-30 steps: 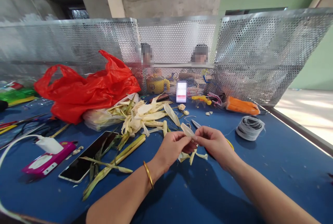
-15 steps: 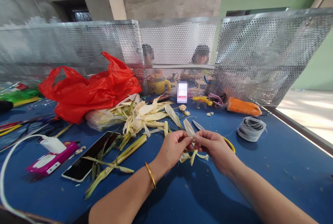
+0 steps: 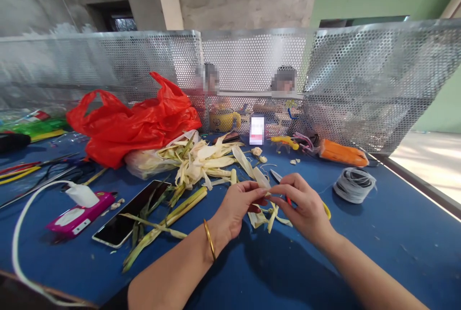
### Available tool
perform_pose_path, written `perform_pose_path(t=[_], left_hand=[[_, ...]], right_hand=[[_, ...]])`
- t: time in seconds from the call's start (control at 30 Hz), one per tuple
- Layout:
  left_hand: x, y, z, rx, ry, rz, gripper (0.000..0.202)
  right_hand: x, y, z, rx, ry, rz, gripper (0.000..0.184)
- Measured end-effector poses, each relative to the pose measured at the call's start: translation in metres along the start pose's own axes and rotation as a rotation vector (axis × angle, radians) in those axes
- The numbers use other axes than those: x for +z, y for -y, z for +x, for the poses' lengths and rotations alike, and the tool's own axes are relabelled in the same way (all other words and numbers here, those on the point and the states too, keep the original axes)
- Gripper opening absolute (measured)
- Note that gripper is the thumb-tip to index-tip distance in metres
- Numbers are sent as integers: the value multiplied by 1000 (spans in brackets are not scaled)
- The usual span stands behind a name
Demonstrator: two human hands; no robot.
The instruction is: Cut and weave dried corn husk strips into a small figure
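Husk (image 3: 260, 177) between left hand (image 3: 236, 206), right hand (image 3: 306, 206)

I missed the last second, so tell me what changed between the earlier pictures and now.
The left hand and right hand drew slightly apart, no longer touching, both still pinching the pale husk strip. Nothing was let go. The husk pile, phone and red bag stayed put.
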State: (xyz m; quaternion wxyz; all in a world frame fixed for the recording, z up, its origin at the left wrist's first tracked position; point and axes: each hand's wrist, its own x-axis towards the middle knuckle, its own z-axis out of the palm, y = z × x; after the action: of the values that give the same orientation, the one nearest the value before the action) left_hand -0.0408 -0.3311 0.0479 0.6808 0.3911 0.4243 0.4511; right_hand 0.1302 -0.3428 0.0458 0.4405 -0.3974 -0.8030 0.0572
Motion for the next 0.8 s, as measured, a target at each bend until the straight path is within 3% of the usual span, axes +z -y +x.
perform_pose_path(t=[0.3, 0.63, 0.8], left_hand=[[1, -3, -4, 93, 47, 121, 15], [-2, 0, 1, -139, 54, -66, 23], [-3, 0, 1, -220, 107, -157, 15]], right_hand=[[2, -1, -2, -121, 28, -143, 14], [3, 1, -3, -175, 36, -183, 16], [2, 1, -2, -177, 40, -195, 16]])
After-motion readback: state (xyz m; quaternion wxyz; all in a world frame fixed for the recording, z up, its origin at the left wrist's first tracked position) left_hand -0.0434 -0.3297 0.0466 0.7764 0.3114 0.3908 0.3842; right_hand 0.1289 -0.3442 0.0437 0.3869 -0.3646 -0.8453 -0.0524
